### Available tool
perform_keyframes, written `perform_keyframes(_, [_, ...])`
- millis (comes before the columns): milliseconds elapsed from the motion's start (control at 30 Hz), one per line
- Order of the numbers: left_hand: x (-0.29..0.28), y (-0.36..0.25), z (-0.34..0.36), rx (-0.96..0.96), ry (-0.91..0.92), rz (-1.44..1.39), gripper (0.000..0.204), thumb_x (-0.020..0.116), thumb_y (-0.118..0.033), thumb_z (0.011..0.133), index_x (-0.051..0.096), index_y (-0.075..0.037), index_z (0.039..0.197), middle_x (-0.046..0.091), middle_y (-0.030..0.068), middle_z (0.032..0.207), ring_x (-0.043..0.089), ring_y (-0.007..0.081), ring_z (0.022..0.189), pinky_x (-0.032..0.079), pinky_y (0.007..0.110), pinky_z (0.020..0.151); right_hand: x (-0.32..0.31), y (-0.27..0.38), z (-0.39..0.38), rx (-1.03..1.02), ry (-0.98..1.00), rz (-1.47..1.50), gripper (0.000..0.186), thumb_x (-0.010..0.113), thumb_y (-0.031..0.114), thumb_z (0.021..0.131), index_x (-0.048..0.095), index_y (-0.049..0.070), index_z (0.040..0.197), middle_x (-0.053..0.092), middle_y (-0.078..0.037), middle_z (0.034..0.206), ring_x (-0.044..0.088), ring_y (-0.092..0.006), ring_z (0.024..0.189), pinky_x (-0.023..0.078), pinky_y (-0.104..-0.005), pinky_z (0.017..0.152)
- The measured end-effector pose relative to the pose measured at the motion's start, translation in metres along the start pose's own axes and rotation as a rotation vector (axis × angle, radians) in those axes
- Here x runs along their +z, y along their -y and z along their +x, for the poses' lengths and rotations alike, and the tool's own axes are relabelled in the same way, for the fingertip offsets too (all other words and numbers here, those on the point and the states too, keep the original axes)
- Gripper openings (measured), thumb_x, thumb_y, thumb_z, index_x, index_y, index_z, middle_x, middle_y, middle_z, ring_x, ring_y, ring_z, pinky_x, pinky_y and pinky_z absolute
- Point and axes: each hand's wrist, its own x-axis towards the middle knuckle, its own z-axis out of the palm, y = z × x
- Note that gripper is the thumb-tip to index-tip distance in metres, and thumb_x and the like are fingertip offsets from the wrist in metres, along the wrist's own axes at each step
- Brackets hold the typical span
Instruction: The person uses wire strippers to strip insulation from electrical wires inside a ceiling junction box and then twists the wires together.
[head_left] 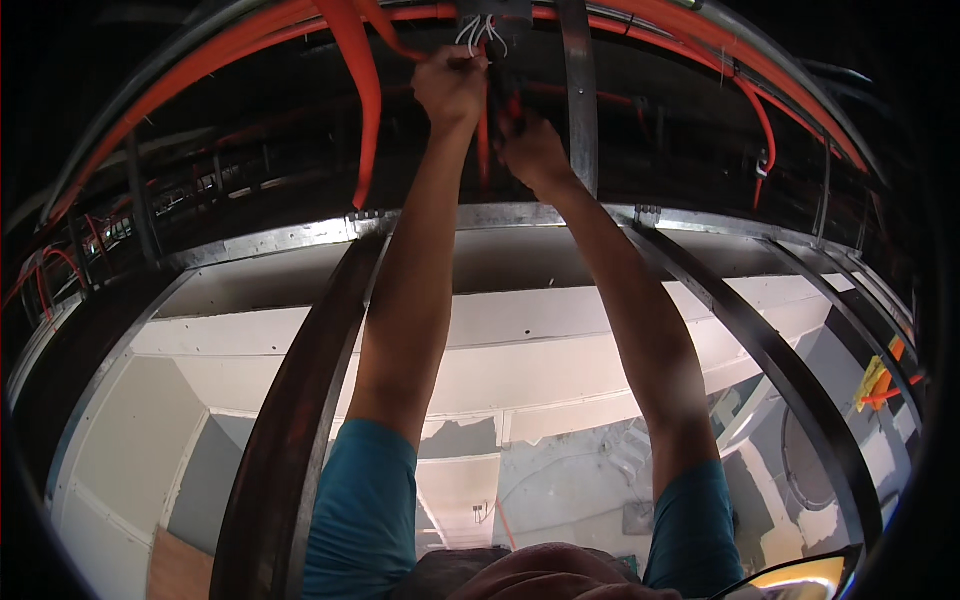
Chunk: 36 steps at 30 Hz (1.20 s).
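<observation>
Reaches up to thin, curved white wires (487, 33) hanging from the underside of a dark, round box (495, 10) and running roughly downward. Comes nearest with the left hand (450, 88), just below the box, with fingertips drawn together, seemingly pinching wire ends. Grips with the right hand (535, 155), farther below the box and to its right, a dark, slim hand tool with red parts (515, 105), slanting up toward the box.

Single head-worn fisheye view, upright, looking out along the forearms (415, 270), sleeves (362, 495) close at lower edge, hands (450, 92) farther off at upper centre
</observation>
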Motion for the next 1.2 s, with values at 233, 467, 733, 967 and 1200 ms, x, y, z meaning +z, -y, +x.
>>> perform_keyframes(233, [-0.002,-0.007,-0.002,-0.112,0.064,-0.234,0.012,0.074,0.007,0.082,0.071,0.007,0.094,0.073,0.0160,0.092,0.073,0.0234,0.079,0.063,0.033,0.073,0.008,-0.008,-0.016,-0.138,-0.150,0.039,0.033,0.057,0.030,0.103,0.059,0.004,0.124,0.071,-0.011,0.087,0.070,-0.0188,0.076,0.054,-0.0341,0.067])
perform_keyframes(467, [-0.003,-0.061,0.001,-0.449,0.136,-0.461,0.016,0.075,0.003,0.082,0.072,0.004,0.098,0.073,0.0130,0.097,0.073,0.0231,0.090,0.061,0.033,0.087,0.000,0.014,-0.031,-0.198,-0.261,0.071,0.029,0.059,0.027,0.101,0.057,0.007,0.122,0.071,-0.024,0.090,0.069,-0.0457,0.090,0.053,-0.0527,0.075])
perform_keyframes(733, [0.003,-0.063,0.009,-0.548,0.193,-0.476,0.022,0.076,0.000,0.081,0.071,-0.001,0.103,0.074,0.0090,0.101,0.071,0.0228,0.097,0.058,0.034,0.092,0.014,0.028,-0.022,-0.161,-0.278,0.358,0.021,0.055,0.023,0.105,0.059,0.009,0.119,0.073,-0.012,0.089,0.073,-0.0228,0.081,0.053,-0.0368,0.073])
perform_keyframes(967, [-0.005,-0.054,0.008,-0.503,0.224,-0.468,0.024,0.078,-0.006,0.082,0.072,-0.003,0.105,0.074,0.0071,0.105,0.070,0.0196,0.098,0.054,0.034,0.096,-0.008,0.029,-0.034,-0.090,-0.194,0.096,0.033,0.060,0.029,0.100,0.058,0.010,0.127,0.072,-0.022,0.104,0.071,-0.0394,0.097,0.055,-0.0478,0.082])
perform_keyframes(1200, [0.000,-0.058,0.007,-0.509,0.202,-0.430,0.026,0.078,-0.007,0.082,0.073,-0.002,0.108,0.074,0.0072,0.104,0.070,0.0197,0.099,0.054,0.034,0.093,-0.048,0.031,-0.027,-0.022,0.019,0.149,0.042,0.065,0.023,0.094,0.054,0.005,0.130,0.069,-0.024,0.107,0.069,-0.0422,0.101,0.055,-0.0462,0.083])
